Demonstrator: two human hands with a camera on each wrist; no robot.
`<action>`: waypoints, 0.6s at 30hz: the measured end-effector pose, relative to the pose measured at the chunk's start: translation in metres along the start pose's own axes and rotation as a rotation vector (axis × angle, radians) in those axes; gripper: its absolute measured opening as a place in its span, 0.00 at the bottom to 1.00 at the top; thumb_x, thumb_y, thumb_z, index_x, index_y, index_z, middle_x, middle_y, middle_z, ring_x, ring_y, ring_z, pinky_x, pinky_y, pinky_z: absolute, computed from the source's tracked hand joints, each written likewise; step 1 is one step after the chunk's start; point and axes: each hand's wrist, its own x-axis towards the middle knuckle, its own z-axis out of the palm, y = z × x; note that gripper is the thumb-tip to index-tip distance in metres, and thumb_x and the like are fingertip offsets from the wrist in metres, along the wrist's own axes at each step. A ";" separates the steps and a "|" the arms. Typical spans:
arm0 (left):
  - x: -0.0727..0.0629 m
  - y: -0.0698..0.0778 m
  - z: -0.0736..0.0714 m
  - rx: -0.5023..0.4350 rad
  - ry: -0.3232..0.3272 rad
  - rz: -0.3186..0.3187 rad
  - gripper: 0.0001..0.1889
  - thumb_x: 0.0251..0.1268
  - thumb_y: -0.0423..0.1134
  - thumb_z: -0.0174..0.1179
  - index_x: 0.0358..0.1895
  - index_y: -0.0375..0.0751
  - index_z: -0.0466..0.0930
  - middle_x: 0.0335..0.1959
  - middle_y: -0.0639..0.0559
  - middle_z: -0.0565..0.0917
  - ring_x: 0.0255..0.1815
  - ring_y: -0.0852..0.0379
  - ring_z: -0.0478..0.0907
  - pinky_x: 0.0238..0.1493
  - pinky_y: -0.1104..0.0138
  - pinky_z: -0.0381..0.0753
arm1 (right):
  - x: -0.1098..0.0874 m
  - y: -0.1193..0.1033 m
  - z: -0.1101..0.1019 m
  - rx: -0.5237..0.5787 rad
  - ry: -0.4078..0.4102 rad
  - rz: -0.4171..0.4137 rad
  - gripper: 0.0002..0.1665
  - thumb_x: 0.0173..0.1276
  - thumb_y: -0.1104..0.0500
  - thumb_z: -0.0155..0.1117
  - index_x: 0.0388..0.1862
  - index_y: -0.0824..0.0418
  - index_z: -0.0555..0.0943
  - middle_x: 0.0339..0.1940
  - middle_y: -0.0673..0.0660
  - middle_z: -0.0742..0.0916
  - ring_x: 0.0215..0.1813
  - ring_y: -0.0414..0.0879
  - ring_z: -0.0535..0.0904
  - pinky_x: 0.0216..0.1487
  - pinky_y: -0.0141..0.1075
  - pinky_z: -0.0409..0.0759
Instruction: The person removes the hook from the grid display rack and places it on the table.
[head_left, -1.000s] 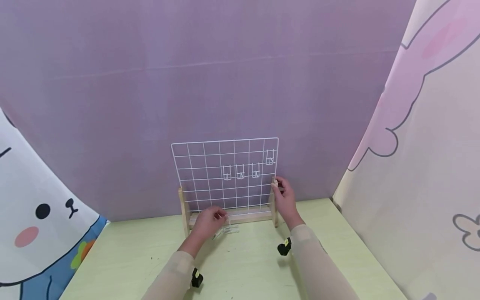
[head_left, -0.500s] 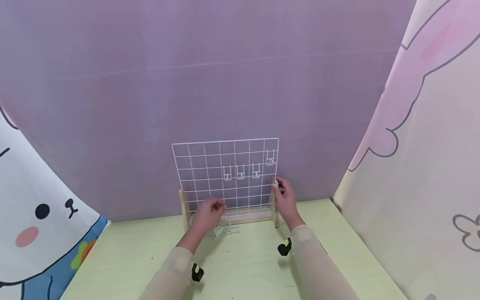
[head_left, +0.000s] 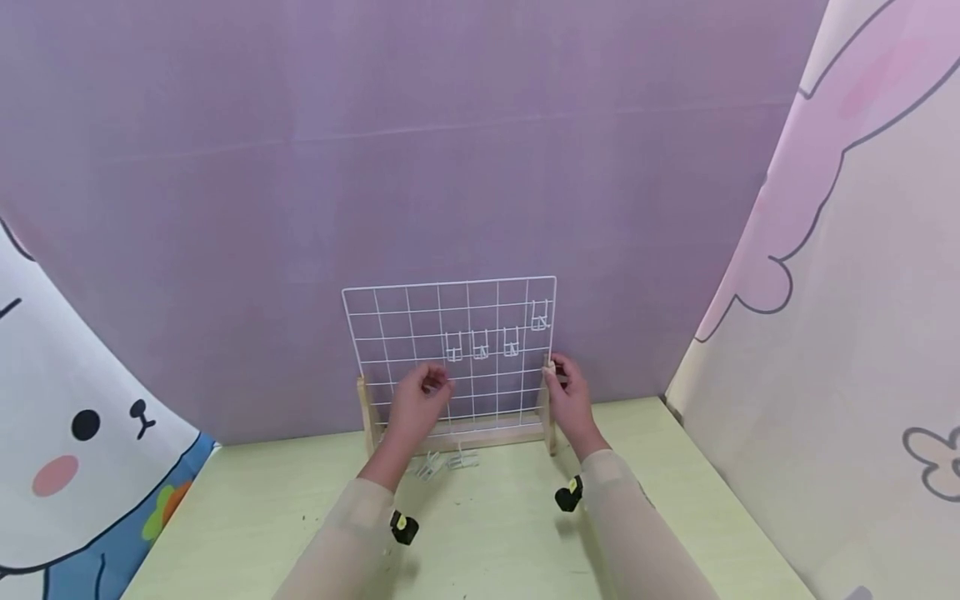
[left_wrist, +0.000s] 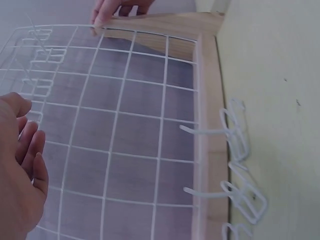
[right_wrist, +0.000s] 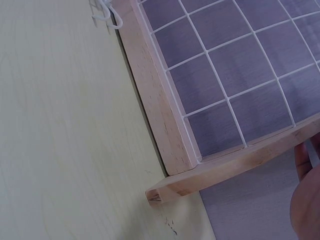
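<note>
In the head view, I am holding my left hand (head_left: 417, 405) before the white rectangular wire grid (head_left: 468, 307), thumb and fingertips drawn close; I cannot tell whether I am pinching anything. My right hand (head_left: 572, 403) is gripping the right upright of the pale wooden stand (head_left: 498, 435), in which the grid is sitting. Four white wire hooks (head_left: 481, 344) are hanging on the grid, three in a row and one higher near the right edge. Loose white wire hooks (head_left: 461, 460) are lying on the pale yellow-green tabletop (head_left: 495, 533).

In the left wrist view, two loose hooks are pointing prongs across the stand's bottom bar.

In the right wrist view, my right fingers are showing beside the upright's outer side.
</note>
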 end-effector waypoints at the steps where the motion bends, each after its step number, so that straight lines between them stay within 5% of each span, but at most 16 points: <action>1: 0.001 0.002 0.000 -0.006 0.008 0.003 0.14 0.73 0.34 0.74 0.56 0.35 0.86 0.45 0.51 0.88 0.48 0.51 0.84 0.54 0.56 0.84 | 0.000 0.000 0.000 0.005 -0.001 0.000 0.19 0.88 0.58 0.62 0.72 0.60 0.79 0.59 0.62 0.83 0.56 0.59 0.81 0.59 0.63 0.86; 10: 0.008 0.014 0.000 -0.048 0.039 0.055 0.17 0.73 0.35 0.75 0.59 0.39 0.83 0.54 0.41 0.86 0.54 0.47 0.83 0.61 0.49 0.84 | -0.001 -0.001 0.000 0.026 0.000 -0.008 0.21 0.88 0.57 0.63 0.73 0.60 0.80 0.59 0.64 0.83 0.55 0.59 0.79 0.60 0.68 0.83; 18: 0.011 0.023 -0.001 -0.043 0.053 0.076 0.18 0.72 0.37 0.76 0.60 0.38 0.84 0.54 0.42 0.85 0.54 0.47 0.81 0.60 0.50 0.83 | -0.002 -0.004 0.000 -0.007 -0.006 -0.006 0.19 0.87 0.59 0.62 0.72 0.59 0.79 0.59 0.62 0.83 0.54 0.55 0.80 0.58 0.58 0.86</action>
